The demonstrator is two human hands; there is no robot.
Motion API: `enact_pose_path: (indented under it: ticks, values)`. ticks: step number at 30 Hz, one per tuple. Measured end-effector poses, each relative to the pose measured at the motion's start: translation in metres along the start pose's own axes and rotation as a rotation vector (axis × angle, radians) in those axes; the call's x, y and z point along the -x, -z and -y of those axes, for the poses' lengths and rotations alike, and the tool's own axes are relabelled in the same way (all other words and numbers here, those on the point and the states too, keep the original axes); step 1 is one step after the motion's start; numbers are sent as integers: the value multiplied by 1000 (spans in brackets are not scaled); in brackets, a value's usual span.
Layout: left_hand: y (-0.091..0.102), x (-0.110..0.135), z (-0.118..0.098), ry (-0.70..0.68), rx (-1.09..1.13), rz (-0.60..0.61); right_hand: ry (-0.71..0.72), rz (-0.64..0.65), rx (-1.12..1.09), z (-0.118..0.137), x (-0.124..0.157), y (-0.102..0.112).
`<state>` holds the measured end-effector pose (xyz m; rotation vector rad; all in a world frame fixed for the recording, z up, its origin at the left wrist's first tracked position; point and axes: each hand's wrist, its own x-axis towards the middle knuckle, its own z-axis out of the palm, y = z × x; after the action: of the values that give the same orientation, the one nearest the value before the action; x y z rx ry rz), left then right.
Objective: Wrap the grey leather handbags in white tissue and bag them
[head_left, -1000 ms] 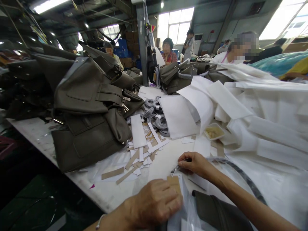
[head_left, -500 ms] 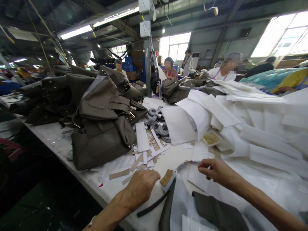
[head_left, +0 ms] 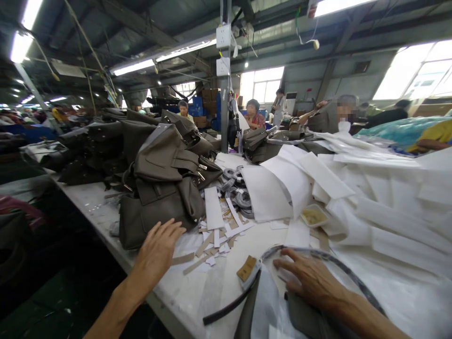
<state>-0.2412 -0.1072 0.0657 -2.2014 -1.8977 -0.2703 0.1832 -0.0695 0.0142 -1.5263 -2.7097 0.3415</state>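
Note:
My left hand [head_left: 155, 252] is open, fingers stretched toward a dark grey-brown leather bag [head_left: 151, 216] at the front of a pile; I cannot tell whether the fingertips touch it. Fingers spread and bent, my right hand [head_left: 312, 280] is over a dark leather piece [head_left: 300, 313] at the table's front. Around that hand curves a long strap [head_left: 348, 268], partly in clear wrapping. A brown cardboard piece [head_left: 246, 268] sits by the strap near its dark bare end [head_left: 224, 313]. Another leather part with grey wrapping stands below the cardboard, cut off by the frame.
Paper and cardboard scraps [head_left: 212, 249] litter the table [head_left: 197, 294]. Grey coiled rolls [head_left: 243, 197] lie behind them. White sheets [head_left: 388, 202] heap up on the right, beside a small yellowish tray [head_left: 314, 215]. A post [head_left: 224, 113] rises behind; several people work beyond.
My left hand has moved left, its fingers now extended toward the bag. My right hand has opened and come down over the leather piece. The strap now arcs widely to the right.

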Motion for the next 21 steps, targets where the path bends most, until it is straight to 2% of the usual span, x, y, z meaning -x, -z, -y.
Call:
enact_pose_path:
  ticks: [2,4,7,10,12,15,21]
  values:
    - [-4,-13,-14,-42,92,-66,34,-13,14,0,-2,-3]
    - [-6,-39,-36,-72,229,-16,50,-43,27,-5,-2,-7]
    - [-14,-99,-71,-69,369,102,30,-89,49,-17,1,-11]
    - [-30,-158,-97,-48,354,167,-39,-89,56,-25,6,-8]
    - [-42,-185,-110,-48,327,234,-78,-66,45,-24,9,-3]
    - [-54,-195,-127,-68,285,322,-113,-5,20,-19,10,5]
    - [-62,-162,-146,-170,232,440,-176,39,-30,-3,2,18]
